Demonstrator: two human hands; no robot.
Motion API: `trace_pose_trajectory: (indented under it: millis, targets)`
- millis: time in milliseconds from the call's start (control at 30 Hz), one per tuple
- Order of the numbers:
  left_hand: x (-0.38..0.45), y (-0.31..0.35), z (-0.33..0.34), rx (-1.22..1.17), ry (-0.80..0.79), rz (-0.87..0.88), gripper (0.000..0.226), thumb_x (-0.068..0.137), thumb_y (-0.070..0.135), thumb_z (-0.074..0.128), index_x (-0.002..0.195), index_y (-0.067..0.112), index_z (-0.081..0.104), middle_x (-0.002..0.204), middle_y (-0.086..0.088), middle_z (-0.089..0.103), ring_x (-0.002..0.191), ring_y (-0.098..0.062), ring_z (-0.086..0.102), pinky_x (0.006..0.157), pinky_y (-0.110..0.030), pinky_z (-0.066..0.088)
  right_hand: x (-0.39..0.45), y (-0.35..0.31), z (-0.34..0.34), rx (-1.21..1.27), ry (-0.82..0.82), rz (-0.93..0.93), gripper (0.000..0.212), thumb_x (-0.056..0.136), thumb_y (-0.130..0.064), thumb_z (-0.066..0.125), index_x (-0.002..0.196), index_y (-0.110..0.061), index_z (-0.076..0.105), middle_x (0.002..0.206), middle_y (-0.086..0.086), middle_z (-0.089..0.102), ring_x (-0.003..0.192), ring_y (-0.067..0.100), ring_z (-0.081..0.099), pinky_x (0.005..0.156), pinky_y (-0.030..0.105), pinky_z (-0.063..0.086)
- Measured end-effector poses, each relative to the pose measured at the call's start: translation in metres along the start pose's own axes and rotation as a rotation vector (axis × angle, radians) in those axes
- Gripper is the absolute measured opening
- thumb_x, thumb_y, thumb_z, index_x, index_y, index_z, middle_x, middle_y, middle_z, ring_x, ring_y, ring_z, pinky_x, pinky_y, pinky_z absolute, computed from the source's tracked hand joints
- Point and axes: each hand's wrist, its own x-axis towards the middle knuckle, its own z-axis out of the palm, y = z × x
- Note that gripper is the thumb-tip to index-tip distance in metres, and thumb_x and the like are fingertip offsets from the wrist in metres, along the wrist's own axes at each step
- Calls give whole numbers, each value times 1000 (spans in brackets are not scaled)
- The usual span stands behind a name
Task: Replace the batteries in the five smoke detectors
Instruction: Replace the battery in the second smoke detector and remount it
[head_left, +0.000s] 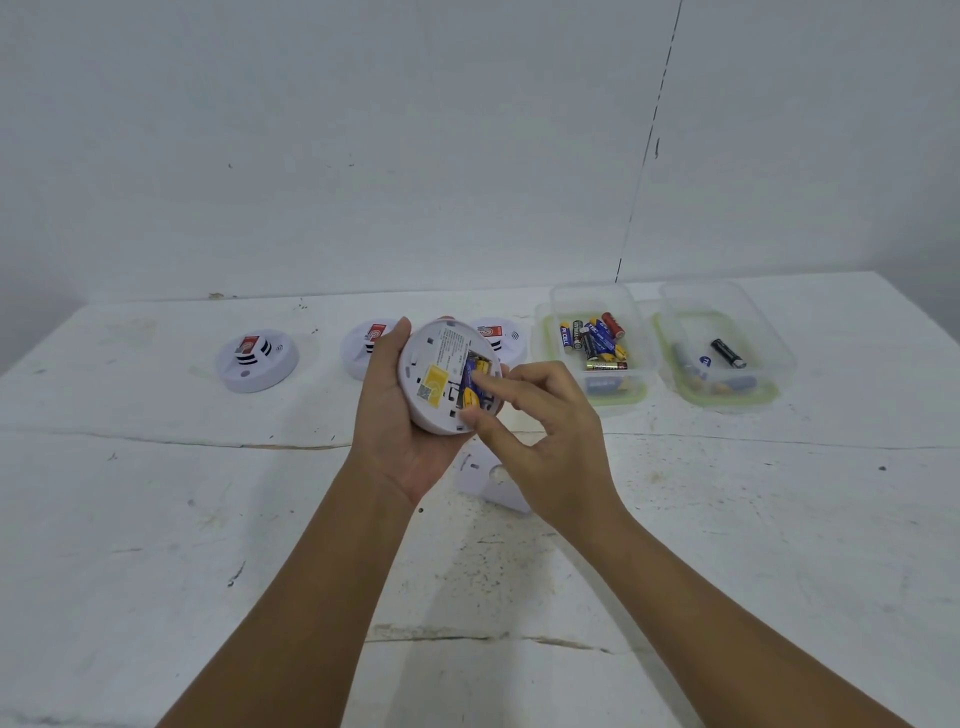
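My left hand (395, 415) holds a round white smoke detector (441, 364) above the table, its back turned toward me. The battery bay is uncovered and blue-and-yellow batteries (472, 382) lie in it. My right hand (540, 436) has its thumb and forefinger on those batteries; whether it grips one I cannot tell. A white cover plate (493, 483) lies on the table under my hands. Three more detectors rest face up along the back: one at the left (257, 361), one partly behind my left hand (358, 345), one behind the held unit (504, 338).
Two clear plastic tubs stand at the back right: the nearer one (631, 338) holds several batteries (597, 340), the farther one (779, 358) holds a black battery (728, 353) and a few others. The white table (156, 519) is scuffed and meets a white wall.
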Motion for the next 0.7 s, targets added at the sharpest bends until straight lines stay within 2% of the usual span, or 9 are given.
trace_pose_trajectory:
  millis: [100, 167, 333, 433, 500, 567, 633, 700]
  targets:
    - [0, 0, -1, -10, 1, -4, 46, 100, 57, 50, 123, 21, 66, 118, -12, 68, 98, -29, 68, 81, -39, 53, -1, 1, 1, 15, 5, 17, 33, 86, -31, 83, 116, -18, 79, 106, -3, 62, 105, 16, 65, 83, 36, 58]
    - [0, 0, -1, -17, 8, -11, 46, 100, 57, 50, 123, 21, 66, 118, -12, 68, 99, -29, 68, 85, -40, 51, -1, 1, 2, 14, 2, 26, 32, 87, -31, 83, 115, -18, 79, 105, -3, 62, 106, 17, 65, 83, 39, 57]
    - [1, 1, -2, -16, 13, -6, 45, 100, 56, 50, 122, 20, 66, 115, -11, 69, 94, -28, 71, 76, -37, 55, -1, 0, 4, -8, -11, 32, 30, 89, -30, 81, 117, -17, 78, 105, -3, 63, 107, 17, 65, 86, 38, 57]
    - [2, 1, -3, -14, 12, -3, 44, 101, 56, 49, 122, 20, 65, 113, -10, 70, 103, -32, 68, 79, -38, 55, -2, -2, 4, -15, -26, 3, 31, 93, -30, 76, 120, -16, 77, 104, -3, 63, 102, 18, 64, 86, 35, 57]
    - [2, 2, -3, -14, 13, -8, 44, 101, 56, 48, 122, 20, 65, 113, -11, 70, 105, -33, 66, 72, -37, 56, -1, -2, 4, -14, -26, 5, 30, 95, -33, 72, 120, -16, 77, 104, -3, 63, 100, 18, 64, 83, 37, 56]
    - [2, 1, -2, -15, 10, -9, 44, 101, 55, 49, 119, 20, 66, 110, -11, 71, 97, -29, 68, 68, -36, 56, 0, -4, 3, -3, -16, 26, 29, 94, -34, 73, 118, -18, 78, 103, -4, 63, 100, 18, 64, 83, 38, 56]
    - [2, 0, -1, -16, 7, 1, 44, 100, 55, 50, 112, 18, 71, 106, -12, 72, 88, -27, 71, 77, -37, 55, 3, -7, 3, 21, -20, 75, 27, 93, -31, 76, 116, -20, 79, 102, -5, 63, 101, 13, 64, 85, 32, 55]
    - [1, -1, -1, -20, 13, 16, 45, 101, 54, 50, 105, 17, 74, 104, -12, 73, 87, -28, 72, 80, -39, 55, 4, -11, 2, 61, -29, 135, 25, 91, -27, 79, 115, -20, 79, 101, -5, 64, 98, 9, 65, 84, 21, 52]
